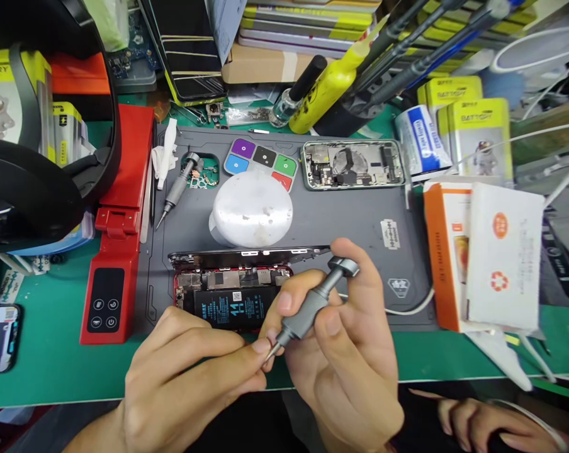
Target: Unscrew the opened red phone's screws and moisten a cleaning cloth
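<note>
My right hand [345, 352] is wrapped round a grey precision screwdriver [308, 308], with a finger on its round end cap. The screwdriver's thin tip points down and left into the pinched fingertips of my left hand [190, 371]. Anything tiny between those fingertips is hidden. Just beyond my hands lies an opened red phone [187, 283], its black battery [235, 305] marked 11. The phone's screen [247, 258] is tilted up along the far edge, and my hands cover part of the near and right side.
A white round-topped object [253, 207] stands on the grey mat [350, 220]. Behind it are a coloured tile holder [244, 149] and another opened phone [353, 163]. A second screwdriver [178, 185] lies left, near a red device [107, 302]. Another person's hand [487, 418] is lower right.
</note>
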The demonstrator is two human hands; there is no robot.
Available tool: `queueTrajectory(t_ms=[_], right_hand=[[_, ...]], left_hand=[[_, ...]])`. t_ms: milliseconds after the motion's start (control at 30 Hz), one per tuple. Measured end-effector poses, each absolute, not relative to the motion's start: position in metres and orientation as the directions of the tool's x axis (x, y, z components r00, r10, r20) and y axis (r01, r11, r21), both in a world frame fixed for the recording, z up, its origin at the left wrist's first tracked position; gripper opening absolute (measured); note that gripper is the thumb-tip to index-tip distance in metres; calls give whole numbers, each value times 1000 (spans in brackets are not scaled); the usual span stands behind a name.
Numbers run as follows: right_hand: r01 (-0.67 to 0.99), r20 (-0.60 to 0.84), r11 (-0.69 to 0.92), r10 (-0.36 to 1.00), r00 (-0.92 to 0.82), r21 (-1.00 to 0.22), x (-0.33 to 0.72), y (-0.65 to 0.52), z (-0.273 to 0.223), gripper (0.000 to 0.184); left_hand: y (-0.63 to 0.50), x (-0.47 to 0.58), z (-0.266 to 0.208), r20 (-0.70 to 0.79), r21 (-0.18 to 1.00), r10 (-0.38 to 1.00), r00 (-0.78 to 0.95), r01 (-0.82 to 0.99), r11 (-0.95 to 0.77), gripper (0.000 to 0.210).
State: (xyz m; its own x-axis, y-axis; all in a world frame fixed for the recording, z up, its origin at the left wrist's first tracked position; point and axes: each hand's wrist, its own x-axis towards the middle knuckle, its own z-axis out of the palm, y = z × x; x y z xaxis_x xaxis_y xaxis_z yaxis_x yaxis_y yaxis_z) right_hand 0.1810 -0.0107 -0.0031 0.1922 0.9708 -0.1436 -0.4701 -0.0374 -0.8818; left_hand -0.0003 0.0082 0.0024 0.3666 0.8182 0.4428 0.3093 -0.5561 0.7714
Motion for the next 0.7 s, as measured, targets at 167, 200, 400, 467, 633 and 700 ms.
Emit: queueTrajectory(t_ms=[167,200,400,467,633,700], right_hand=[[-465,-149,-44,970,192,-884,181,-11,-3,38],[-463,-147,-42,970,192,-885,180,-10,-3,37],[-493,-108,-12,980,167,-870,180,-9,-2,36],[-492,-112,-13,979,172,-871,180,-10,-2,37],[-473,-114,-14,977,182,-881,180,-10,-3,37],[-493,-120,-24,979,165,-870,180,-10,-2,37]], left_hand=[[7,0,0,448,776,819,359,299,-555,11],[6,0,-1,447,779,820,358,296,-553,11],[5,0,-2,450,782,816,362,283,-556,13],[6,0,-1,452,779,816,362,285,-558,12],[5,0,-1,448,781,815,369,283,-557,12],[5,-1,-1,442,781,814,377,284,-555,13]])
